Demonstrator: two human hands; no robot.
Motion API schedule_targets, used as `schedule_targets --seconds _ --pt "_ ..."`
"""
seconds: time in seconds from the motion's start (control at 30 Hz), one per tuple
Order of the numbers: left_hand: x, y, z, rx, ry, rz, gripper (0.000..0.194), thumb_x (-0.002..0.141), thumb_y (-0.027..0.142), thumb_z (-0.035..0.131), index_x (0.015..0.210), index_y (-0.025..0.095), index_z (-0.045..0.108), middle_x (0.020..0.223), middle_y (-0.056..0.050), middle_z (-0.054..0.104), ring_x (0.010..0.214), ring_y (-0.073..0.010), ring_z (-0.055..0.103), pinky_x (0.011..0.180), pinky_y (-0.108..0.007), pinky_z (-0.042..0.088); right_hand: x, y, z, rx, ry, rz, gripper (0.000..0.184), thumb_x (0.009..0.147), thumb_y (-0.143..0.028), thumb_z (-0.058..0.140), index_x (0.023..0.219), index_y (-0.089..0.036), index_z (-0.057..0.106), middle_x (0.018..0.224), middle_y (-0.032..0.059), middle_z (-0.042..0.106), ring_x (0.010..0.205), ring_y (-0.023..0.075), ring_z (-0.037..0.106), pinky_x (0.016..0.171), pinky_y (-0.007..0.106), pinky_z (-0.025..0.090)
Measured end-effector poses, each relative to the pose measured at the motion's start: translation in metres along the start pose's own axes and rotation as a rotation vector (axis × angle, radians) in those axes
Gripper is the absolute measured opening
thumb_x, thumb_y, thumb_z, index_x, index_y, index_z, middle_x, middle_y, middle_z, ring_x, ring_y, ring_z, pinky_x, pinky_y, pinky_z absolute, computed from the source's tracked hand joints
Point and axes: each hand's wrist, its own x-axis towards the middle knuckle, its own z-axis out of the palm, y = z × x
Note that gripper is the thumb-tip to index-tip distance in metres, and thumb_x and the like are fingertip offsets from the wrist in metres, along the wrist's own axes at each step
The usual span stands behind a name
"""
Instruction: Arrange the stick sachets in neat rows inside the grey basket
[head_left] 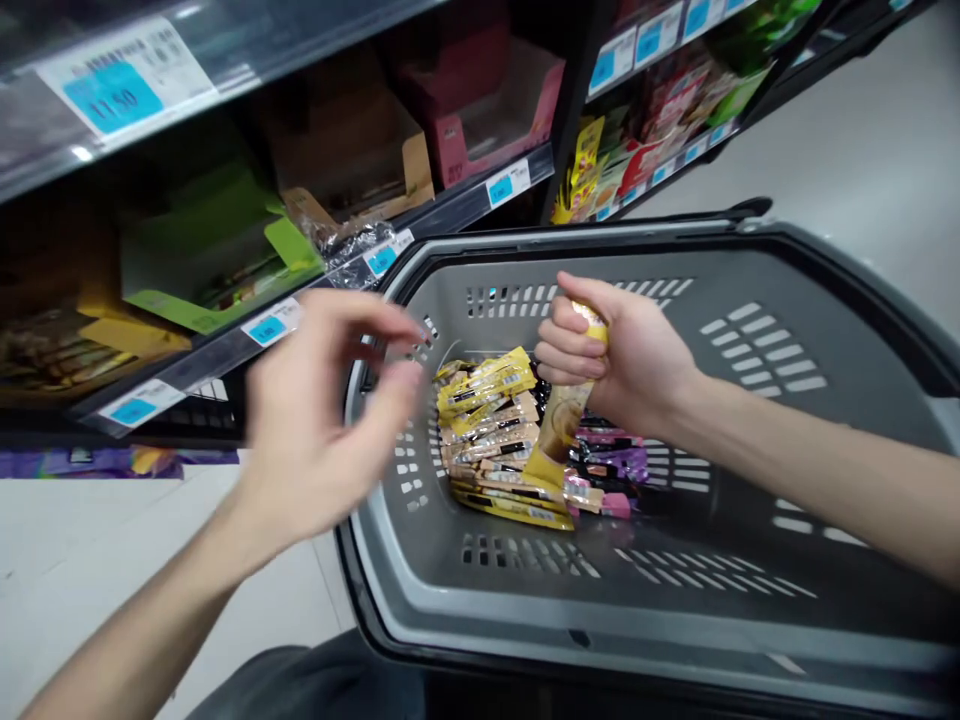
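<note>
My right hand (600, 335) is over the grey shopping basket (750, 260), its fingers wrapped around a yellow snack packet (559, 425) that hangs down from the fist. Below it, a pile of long thin packets lies at the basket's left end: yellow packets (487, 385) on top, tan packets (491, 440) in the middle, purple and pink packets (622, 465) to the right. My left hand (337, 400), blurred by motion, hovers above the basket's left rim. Its thumb and fingers are apart, with nothing seen between them.
Beside the basket runs a store shelf with price tags (274, 322). On it stand an open green carton (292, 250), a brown carton (416, 170), a pink carton (454, 150) and a yellow carton (135, 335). Farther right, more bagged goods (645, 150) fill a shelf. Pale floor tiles (277, 600) show at the lower left.
</note>
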Motion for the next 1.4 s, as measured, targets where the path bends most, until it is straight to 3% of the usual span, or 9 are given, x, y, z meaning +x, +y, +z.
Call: schedule_targets --seconds 0.13,0.2,0.33,0.53,0.63,0.73,0.87,1.2,1.4 --pt "0.018 0.042 0.043 -0.479 -0.571 -0.037 0.034 0.095 0.035 0.056 0.127 0.025 0.048 0.122 -0.005 0.064 0.109 -0.0184 0.065 0.090 -0.032 0.056 -0.006 -0.004 0.002 0.023 0.003 -0.022 0.054 0.096 -0.039 0.050 0.052 -0.021 0.025 0.047 -0.0080 0.013 0.041 0.0082 0.008 0.041 0.025 0.015" --pt "0.013 0.044 0.055 -0.552 -0.669 -0.136 0.046 0.094 0.039 0.059 0.135 0.030 0.040 0.123 -0.005 0.063 0.106 -0.0176 0.065 0.085 -0.030 0.057 -0.009 -0.003 0.002 0.047 0.033 -0.049 0.054 0.096 -0.039 0.051 0.054 -0.021 0.024 0.048 -0.0079 0.012 0.042 0.0088 0.009 0.042 0.026 0.017" --pt "-0.003 0.033 0.062 -0.267 -0.600 -0.146 0.075 0.084 0.041 0.072 0.145 0.039 0.027 0.123 -0.004 0.061 0.107 -0.0214 0.064 0.083 -0.032 0.056 -0.008 0.001 0.001 0.074 0.115 -0.127 0.047 0.093 -0.033 0.057 0.058 -0.022 0.029 0.053 -0.0073 0.018 0.045 0.0099 0.018 0.046 0.027 0.026" --pt "0.002 0.027 0.054 0.047 -0.437 0.008 0.037 0.099 0.023 0.046 0.135 0.028 0.044 0.125 -0.006 0.057 0.108 -0.0181 0.061 0.095 -0.030 0.050 0.008 0.014 -0.012 0.047 0.081 -0.098 0.017 0.080 -0.015 0.072 0.082 -0.020 0.055 0.077 -0.0031 0.056 0.072 0.0113 0.054 0.072 0.026 0.043" --pt "0.006 0.024 0.050 0.010 -0.434 -0.056 0.043 0.101 0.026 0.041 0.144 0.028 0.037 0.121 -0.006 0.062 0.107 -0.0180 0.064 0.095 -0.029 0.051 0.014 0.025 -0.020 -0.101 -0.074 0.037 0.044 0.068 -0.013 0.085 0.104 -0.022 0.061 0.090 -0.0020 0.067 0.085 0.0150 0.062 0.082 0.030 0.047" --pt "0.004 0.018 0.049 -0.049 -0.503 -0.150 0.048 0.102 0.030 0.040 0.149 0.032 0.030 0.115 -0.005 0.066 0.096 -0.0183 0.068 0.081 -0.028 0.055 0.016 0.037 -0.025 -0.207 -0.202 0.095 0.031 0.066 -0.016 0.087 0.090 -0.016 0.069 0.086 0.0027 0.070 0.083 0.0175 0.064 0.085 0.035 0.050" --pt "-0.001 0.011 0.047 0.012 -0.554 -0.183 0.051 0.101 0.036 0.042 0.150 0.030 0.029 0.098 -0.007 0.069 0.080 -0.0211 0.069 0.066 -0.029 0.055 0.016 0.046 -0.027 -0.231 -0.158 0.118 0.027 0.062 -0.021 0.090 0.081 -0.014 0.072 0.085 0.0046 0.072 0.078 0.0184 0.065 0.084 0.038 0.052" --pt "0.001 0.011 0.047 0.016 -0.511 -0.083 0.054 0.094 0.042 0.058 0.141 0.029 0.035 0.126 -0.008 0.063 0.108 -0.0255 0.064 0.088 -0.036 0.053 0.011 0.049 -0.024 -0.298 -0.178 0.070 0.025 0.068 -0.028 0.087 0.087 -0.016 0.075 0.091 0.0059 0.074 0.083 0.0202 0.065 0.079 0.037 0.053" --pt "0.002 0.014 0.048 0.074 -0.400 -0.011 0.019 0.098 0.029 0.052 0.115 0.023 0.047 0.113 -0.004 0.064 0.101 -0.0193 0.064 0.085 -0.028 0.046 0.018 0.053 -0.030 -0.397 -0.118 0.057 0.023 0.071 -0.034 0.086 0.072 -0.016 0.072 0.082 0.0049 0.072 0.073 0.0157 0.060 0.067 0.031 0.050"
